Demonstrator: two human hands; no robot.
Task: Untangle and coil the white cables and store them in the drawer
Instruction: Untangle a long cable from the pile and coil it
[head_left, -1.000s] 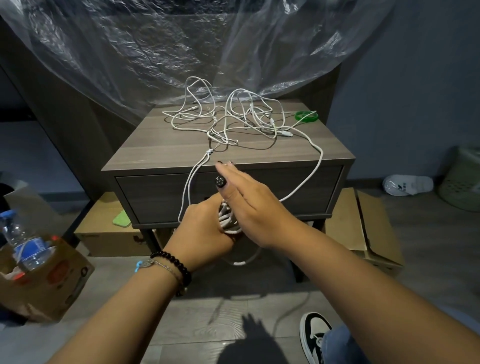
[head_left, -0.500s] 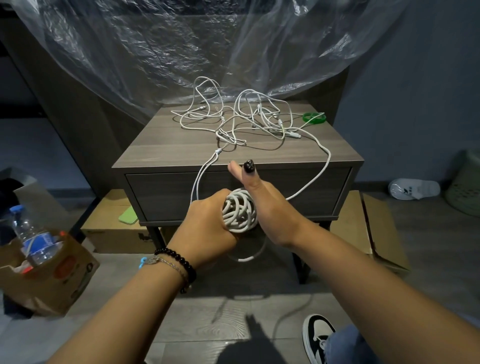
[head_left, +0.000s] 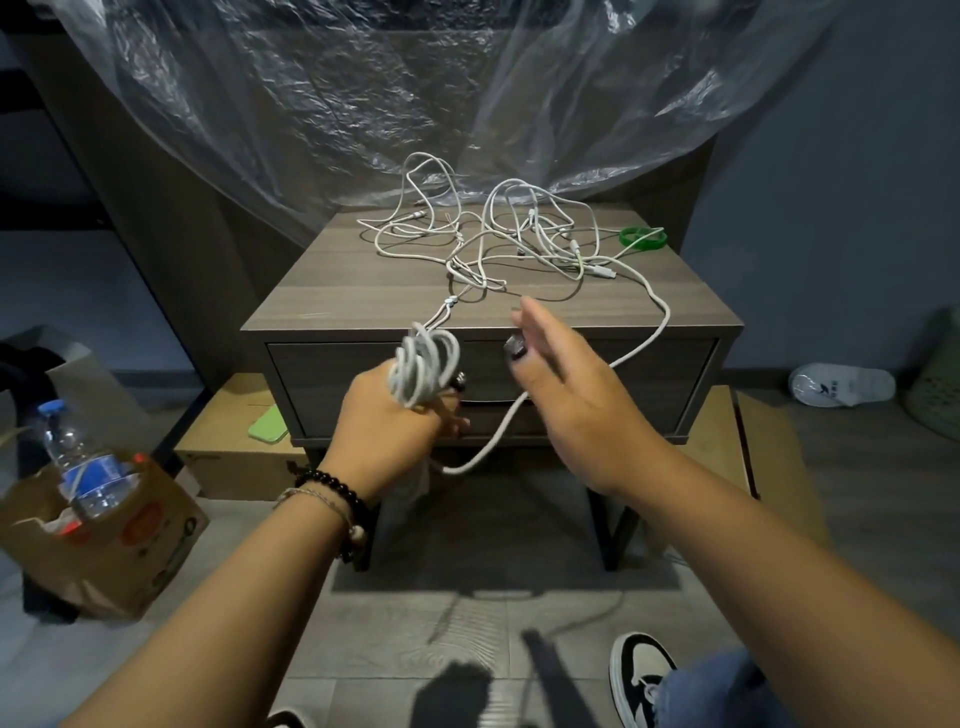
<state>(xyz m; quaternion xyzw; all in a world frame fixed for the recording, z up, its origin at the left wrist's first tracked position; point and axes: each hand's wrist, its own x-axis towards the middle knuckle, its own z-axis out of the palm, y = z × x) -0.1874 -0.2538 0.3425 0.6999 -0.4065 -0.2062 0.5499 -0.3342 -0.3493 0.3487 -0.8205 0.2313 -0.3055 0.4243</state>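
- Left hand (head_left: 395, 423) at near centre-left, in front of the drawer (head_left: 363, 384): grip closed round a small coil (head_left: 423, 366) of white cable, loops bunched above the fist.
- Coil: likely light, soft and springy; apt to unwind if loosened, so best pinched across all the loops at once.
- Trailing cable (head_left: 652, 340): runs from under the left hand, sags below the drawer front, then climbs over the right edge of the counter (head_left: 332, 283). Limp, likely to snag rather than slide.
- Right hand (head_left: 569, 387) just right of the coil: grip wide, fingers straight, holding nothing.
- Tangle (head_left: 498, 236) of white cables on the far part of the counter: thin, floppy, knotted together; best taken near a plug end and drawn out gently, not yanked.
- Drawer closed.
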